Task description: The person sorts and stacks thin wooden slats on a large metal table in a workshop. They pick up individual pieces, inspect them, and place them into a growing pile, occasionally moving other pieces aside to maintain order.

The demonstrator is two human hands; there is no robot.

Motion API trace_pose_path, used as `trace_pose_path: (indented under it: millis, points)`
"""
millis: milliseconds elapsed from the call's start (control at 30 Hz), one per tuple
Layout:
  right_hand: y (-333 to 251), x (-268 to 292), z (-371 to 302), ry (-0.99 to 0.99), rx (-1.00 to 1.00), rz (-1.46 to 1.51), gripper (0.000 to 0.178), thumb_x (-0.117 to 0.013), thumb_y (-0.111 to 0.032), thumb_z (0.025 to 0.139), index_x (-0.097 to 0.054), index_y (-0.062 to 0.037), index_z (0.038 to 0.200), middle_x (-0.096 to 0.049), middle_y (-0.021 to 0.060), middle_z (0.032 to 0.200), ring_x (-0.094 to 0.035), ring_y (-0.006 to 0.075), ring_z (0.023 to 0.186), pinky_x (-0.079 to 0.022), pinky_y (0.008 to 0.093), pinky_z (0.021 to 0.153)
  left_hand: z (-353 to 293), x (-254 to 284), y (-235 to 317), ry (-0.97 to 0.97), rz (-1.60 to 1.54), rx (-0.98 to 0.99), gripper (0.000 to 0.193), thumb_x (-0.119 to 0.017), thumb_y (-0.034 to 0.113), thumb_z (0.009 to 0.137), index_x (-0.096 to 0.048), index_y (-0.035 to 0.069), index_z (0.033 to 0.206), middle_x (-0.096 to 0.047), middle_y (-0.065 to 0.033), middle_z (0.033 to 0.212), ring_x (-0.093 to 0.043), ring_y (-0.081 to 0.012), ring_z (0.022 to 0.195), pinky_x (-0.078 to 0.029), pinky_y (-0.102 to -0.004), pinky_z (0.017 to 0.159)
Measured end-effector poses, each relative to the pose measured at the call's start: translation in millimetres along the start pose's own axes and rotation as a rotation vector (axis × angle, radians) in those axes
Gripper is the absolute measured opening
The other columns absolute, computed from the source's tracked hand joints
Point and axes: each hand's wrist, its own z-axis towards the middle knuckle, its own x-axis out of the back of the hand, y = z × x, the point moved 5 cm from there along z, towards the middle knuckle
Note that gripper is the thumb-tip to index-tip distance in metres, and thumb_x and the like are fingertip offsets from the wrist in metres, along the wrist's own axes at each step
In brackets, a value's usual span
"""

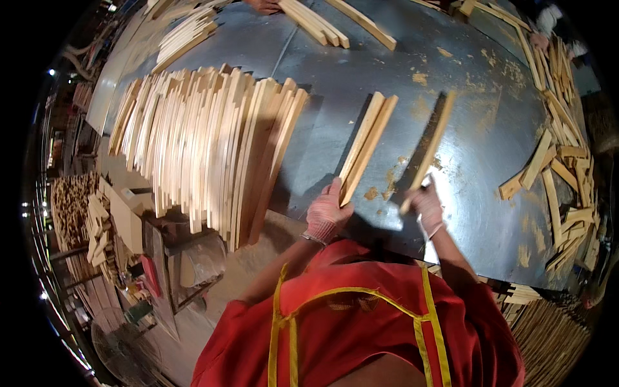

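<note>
My left hand (327,211), in a light knitted glove, is closed around the near end of a pair of pale wooden strips (368,145) that lie side by side and point away from me. To its right, my gloved right hand (427,208) grips the near end of a single wooden strip (436,145), which casts a dark shadow on the metal table (480,155). A long row of wooden strips (213,138), packed side by side, lies to the left of my left hand and sticks out over the table's near edge.
Loose offcuts (567,187) are heaped along the right edge. Across the table, another person's hand (264,5) is by several strips (316,22), near a smaller bundle (186,39). A second person's hand (540,41) shows at the far right. Stacked wood (72,206) stands lower left.
</note>
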Motion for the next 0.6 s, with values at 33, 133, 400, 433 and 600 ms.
trace_pose_path:
  millis: [33, 133, 400, 433, 600]
  points:
    - [37, -30, -13, -0.211, 0.032, 0.161, 0.101, -0.078, -0.004, 0.085, -0.020, 0.0003, 0.167, -0.067, 0.0193, 0.125, -0.069, 0.0268, 0.102, -0.059, 0.0355, 0.088, 2, 2, 6, -0.003, -0.044, -0.042, 0.072, -0.070, 0.042, 0.089, -0.047, 0.012, 0.150, -0.064, -0.0229, 0.131, -0.067, -0.0436, 0.113, -0.055, -0.0519, 0.095]
    - [28, -112, -67, -0.560, 0.065, -0.066, 0.096, -0.085, -0.024, 0.084, -0.031, -0.0045, 0.161, -0.067, 0.0197, 0.133, -0.065, 0.0285, 0.125, -0.049, 0.0368, 0.108, 1, 2, 19, -0.222, -0.098, -0.126, 0.080, -0.070, 0.047, 0.089, -0.043, 0.011, 0.155, -0.063, -0.0235, 0.130, -0.067, -0.0435, 0.112, -0.055, -0.0517, 0.094]
    - [11, -147, -62, -0.659, 0.096, -0.442, 0.076, -0.081, -0.028, 0.091, -0.042, 0.0003, 0.150, -0.067, 0.0178, 0.136, -0.065, 0.0288, 0.127, -0.049, 0.0367, 0.107, 27, 16, 22, -0.149, 0.114, -0.058, 0.095, -0.073, 0.042, 0.088, -0.027, 0.007, 0.164, -0.061, -0.0265, 0.130, -0.069, -0.0425, 0.112, -0.057, -0.0510, 0.094]
    - [9, -147, -63, -0.621, 0.098, -0.423, 0.068, -0.077, -0.029, 0.092, -0.050, 0.0023, 0.146, -0.067, 0.0184, 0.137, -0.065, 0.0279, 0.127, -0.048, 0.0349, 0.107, 31, 14, 22, -0.176, 0.124, -0.038, 0.096, -0.072, 0.039, 0.088, -0.025, 0.007, 0.165, -0.059, -0.0268, 0.134, -0.068, -0.0426, 0.114, -0.057, -0.0515, 0.095]
    - [-2, -136, -61, -0.551, 0.110, -0.418, 0.064, -0.067, -0.016, 0.092, -0.051, 0.0050, 0.150, -0.066, 0.0156, 0.140, -0.061, 0.0240, 0.126, -0.044, 0.0330, 0.112, 26, 34, -16, -0.152, -0.125, -0.081, 0.085, -0.066, 0.030, 0.090, -0.030, 0.014, 0.166, -0.066, -0.0291, 0.129, -0.067, -0.0465, 0.111, -0.054, -0.0511, 0.099]
